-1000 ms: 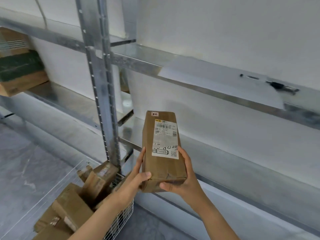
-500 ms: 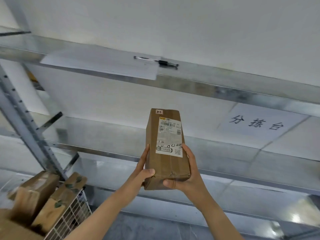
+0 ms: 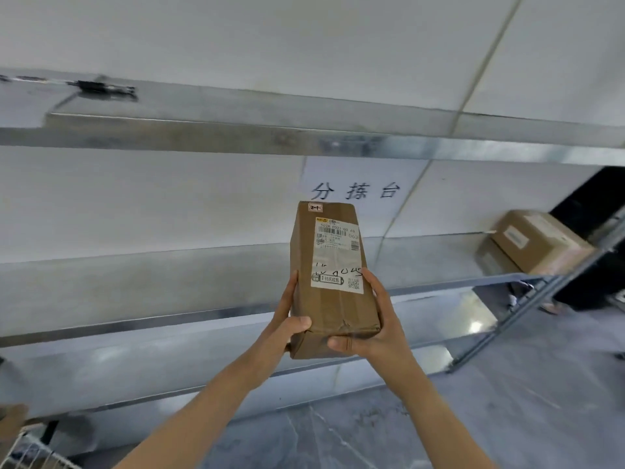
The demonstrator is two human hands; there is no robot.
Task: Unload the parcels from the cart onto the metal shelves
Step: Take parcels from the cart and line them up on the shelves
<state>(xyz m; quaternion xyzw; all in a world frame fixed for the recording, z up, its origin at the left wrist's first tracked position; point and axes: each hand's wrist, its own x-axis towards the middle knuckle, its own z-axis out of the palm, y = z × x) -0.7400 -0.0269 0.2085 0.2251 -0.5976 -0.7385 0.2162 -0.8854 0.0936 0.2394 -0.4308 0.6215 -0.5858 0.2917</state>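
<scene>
Both arms reach forward, left hand [image 3: 286, 321] and right hand [image 3: 382, 330] gripping the parcel [image 3: 333, 258] between thumbs and fingers [image 3: 376, 289].

A white paper sign [image 3: 355, 191] with three black characters hangs on the pale wall [image 3: 236, 38]. A black pen [image 3: 101, 87] lies at upper left. The floor [image 3: 507, 401] is grey and marbled.

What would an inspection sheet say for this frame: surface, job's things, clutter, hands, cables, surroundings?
Surface: metal middle shelf, a box at its right end.
Job's things: parcel held upright, label toward the camera; cart corner at lower left.
Clutter: pen on the upper shelf.
Hands: left hand and right hand grip the parcel's lower end.
Cables: nothing seen.
Surroundings: white wall with a sign; grey floor.
</scene>
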